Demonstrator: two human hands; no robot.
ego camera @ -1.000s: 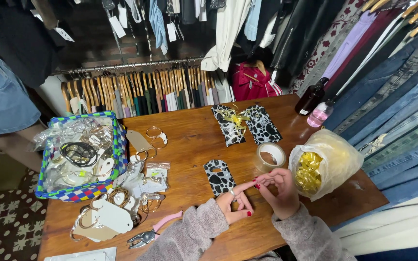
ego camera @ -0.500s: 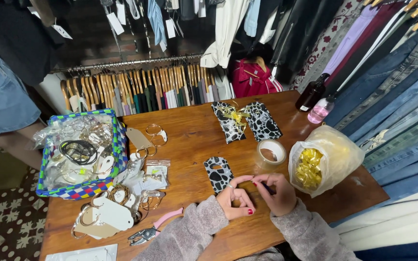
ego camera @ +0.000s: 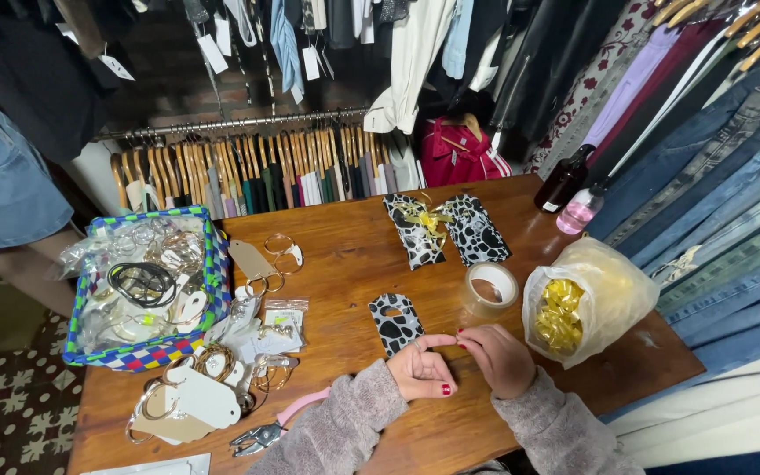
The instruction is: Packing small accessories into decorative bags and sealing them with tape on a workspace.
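My left hand (ego camera: 422, 369) and my right hand (ego camera: 496, 356) meet fingertip to fingertip over the wooden table (ego camera: 354, 255), pinching something tiny that I cannot make out. A small black-and-white patterned pouch (ego camera: 395, 321) lies just left of my left hand. A roll of clear tape (ego camera: 491, 287) stands right behind my right hand. To the right sits a clear plastic bag of gold bows (ego camera: 578, 303). Two more patterned pouches with a gold bow (ego camera: 444, 229) lie further back.
A checkered basket (ego camera: 142, 295) full of bangles and bagged jewellery stands at the left. Loose hoops, tags and cards (ego camera: 248, 343) spread beside it, with pink-handled pliers (ego camera: 274, 427) near the front edge. Two bottles (ego camera: 573, 193) stand at the far right. Clothes racks surround the table.
Both hands have shifted slightly closer to me and now touch at the fingertips. The tape roll, earlier partly behind my hands, now shows fully.
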